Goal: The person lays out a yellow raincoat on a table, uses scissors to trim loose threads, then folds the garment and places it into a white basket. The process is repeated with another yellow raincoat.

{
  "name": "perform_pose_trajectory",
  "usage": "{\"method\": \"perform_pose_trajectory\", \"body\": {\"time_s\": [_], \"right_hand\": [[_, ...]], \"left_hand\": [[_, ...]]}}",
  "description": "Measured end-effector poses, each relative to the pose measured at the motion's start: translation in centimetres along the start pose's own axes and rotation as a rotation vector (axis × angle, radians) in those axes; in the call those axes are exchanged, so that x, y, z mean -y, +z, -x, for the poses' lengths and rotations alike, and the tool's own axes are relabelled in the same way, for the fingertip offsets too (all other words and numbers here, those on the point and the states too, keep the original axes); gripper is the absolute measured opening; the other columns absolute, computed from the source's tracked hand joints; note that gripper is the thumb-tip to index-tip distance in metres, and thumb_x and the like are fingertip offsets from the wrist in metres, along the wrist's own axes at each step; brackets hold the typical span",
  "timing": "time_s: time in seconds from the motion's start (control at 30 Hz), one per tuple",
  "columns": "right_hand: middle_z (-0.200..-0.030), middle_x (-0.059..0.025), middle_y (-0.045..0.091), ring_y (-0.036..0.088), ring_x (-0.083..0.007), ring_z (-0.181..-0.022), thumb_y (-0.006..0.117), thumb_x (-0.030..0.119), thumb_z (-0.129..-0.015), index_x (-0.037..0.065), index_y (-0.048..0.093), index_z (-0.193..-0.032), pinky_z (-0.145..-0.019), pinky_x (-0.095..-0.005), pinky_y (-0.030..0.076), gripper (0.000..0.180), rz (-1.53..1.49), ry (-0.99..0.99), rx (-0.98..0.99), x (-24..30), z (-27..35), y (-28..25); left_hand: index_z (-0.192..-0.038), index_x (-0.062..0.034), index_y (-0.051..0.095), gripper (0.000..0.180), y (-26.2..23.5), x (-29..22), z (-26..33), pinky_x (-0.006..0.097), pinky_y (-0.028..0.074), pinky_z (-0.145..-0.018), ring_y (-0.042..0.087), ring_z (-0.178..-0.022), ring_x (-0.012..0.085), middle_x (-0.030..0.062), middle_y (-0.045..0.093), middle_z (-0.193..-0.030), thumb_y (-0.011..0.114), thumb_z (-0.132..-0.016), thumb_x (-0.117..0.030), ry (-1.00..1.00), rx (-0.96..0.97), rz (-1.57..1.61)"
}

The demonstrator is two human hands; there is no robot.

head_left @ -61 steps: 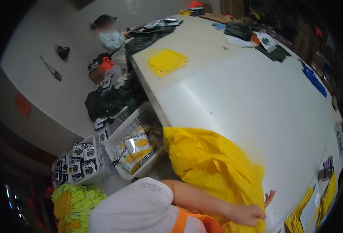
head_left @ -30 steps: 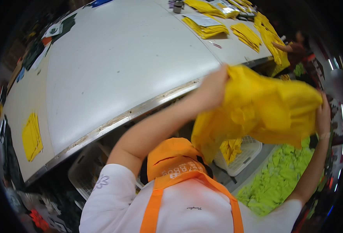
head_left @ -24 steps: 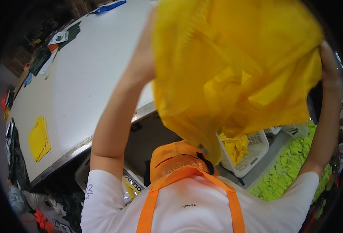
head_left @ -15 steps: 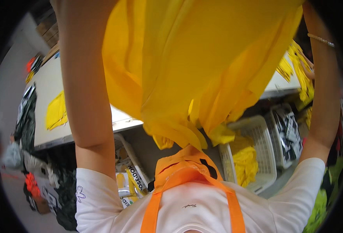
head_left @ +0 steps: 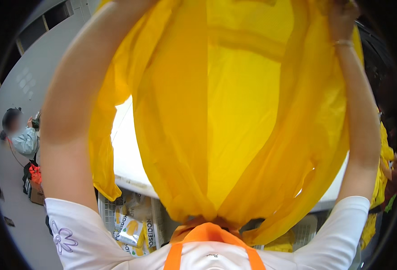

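Held high overhead, a large yellow garment (head_left: 234, 112) of thin, slightly sheer fabric, filling most of the view — brighter down the middle where light comes through, deeper orange-yellow in the long folds at either side, a stitched band running across near the top. Lower end gathered and hanging just above the orange collar (head_left: 207, 234) of the white shirt (head_left: 90, 245). Right hand (head_left: 342, 18) closed on the garment's top edge, bracelet at the wrist. Left hand out of sight past the upper rim, grip impossible to tell — only the raised forearm showing. Behind, a white table (head_left: 126, 153); beneath it a white basket (head_left: 113, 213) of printed packets. Far left, another person in pale blue (head_left: 25, 139).
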State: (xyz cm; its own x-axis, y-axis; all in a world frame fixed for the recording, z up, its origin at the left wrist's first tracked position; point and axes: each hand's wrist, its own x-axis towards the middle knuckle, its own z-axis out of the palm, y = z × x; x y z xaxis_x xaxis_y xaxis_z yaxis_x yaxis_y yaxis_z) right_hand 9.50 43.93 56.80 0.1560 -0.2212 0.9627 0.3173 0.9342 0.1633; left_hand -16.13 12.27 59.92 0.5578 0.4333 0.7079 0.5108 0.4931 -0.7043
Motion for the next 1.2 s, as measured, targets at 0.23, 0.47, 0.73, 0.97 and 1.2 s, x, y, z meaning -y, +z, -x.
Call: {"method": "perform_pose_trajectory", "body": {"time_s": [0.23, 0.47, 0.73, 0.97, 1.2], "right_hand": [[-0.140, -0.0242, 0.035, 0.033, -0.0355, -0.131, 0.053, 0.050, -0.086, -0.001, 0.017, -0.142, -0.105, -0.0337, 0.030, 0.083, -0.265, 1.067, 1.158, -0.5, 32.6, 12.4], [-0.147, -0.0276, 0.012, 0.014, -0.0448, -0.135, 0.061, 0.012, -0.082, 0.002, 0.024, -0.141, -0.109, -0.0506, 0.017, 0.070, -0.356, 0.917, 1.570, 24.7, 38.5, -16.0], [-0.149, -0.0242, 0.008, 0.005, -0.0438, -0.137, 0.056, 0.049, -0.081, 0.013, 0.025, -0.144, -0.102, -0.0660, 0.005, 0.079, 0.304, 0.796, 1.894, 33.3, 45.8, -23.0], [-0.146, -0.0184, 0.021, 0.019, -0.0399, -0.133, 0.062, 0.038, -0.081, 0.011, 0.031, -0.140, -0.104, -0.0584, 0.014, 0.072, 0.346, 0.751, 1.576, 30.3, 47.6, -16.4], [-0.106, -0.0161, 0.055, 0.051, -0.0333, -0.099, 0.068, 0.026, -0.076, -0.001, 0.054, -0.105, -0.084, -0.0383, 0.044, 0.041, 0.019, 0.914, 1.409, 47.0, 46.3, -3.5]], "left_hand": [[-0.138, -0.0071, 0.030, 0.066, 22.2, -20.9, 20.7, 0.047, 0.031, -0.103, 0.039, -0.122, 0.0340, 0.0179, 0.040, -0.135, 0.061, -0.082, -0.026, -0.474, 0.294, 0.554], [-0.141, 0.0022, 0.020, 0.080, -13.0, -34.0, 38.5, 0.056, 0.011, -0.108, 0.014, -0.135, 0.0427, 0.0246, 0.015, -0.147, 0.060, -0.082, -0.034, -0.954, 1.318, 0.983], [-0.141, -0.0159, 0.033, 0.074, -16.9, -37.2, 43.5, 0.060, 0.011, -0.105, 0.015, -0.134, 0.0434, 0.0244, 0.018, -0.147, 0.056, -0.080, -0.051, -0.804, 1.599, 0.848], [-0.139, -0.0120, 0.034, 0.068, -10.0, -35.6, 47.1, 0.058, 0.013, -0.105, 0.018, -0.134, 0.0412, 0.0214, 0.020, -0.147, 0.054, -0.082, -0.044, -0.788, 1.367, 0.871], [-0.136, -0.0041, 0.036, 0.054, -10.8, -34.6, 50.7, 0.055, 0.012, -0.108, 0.020, -0.135, 0.0368, 0.0185, 0.025, -0.146, 0.042, -0.084, -0.018, -0.978, 1.127, 1.199]]}}
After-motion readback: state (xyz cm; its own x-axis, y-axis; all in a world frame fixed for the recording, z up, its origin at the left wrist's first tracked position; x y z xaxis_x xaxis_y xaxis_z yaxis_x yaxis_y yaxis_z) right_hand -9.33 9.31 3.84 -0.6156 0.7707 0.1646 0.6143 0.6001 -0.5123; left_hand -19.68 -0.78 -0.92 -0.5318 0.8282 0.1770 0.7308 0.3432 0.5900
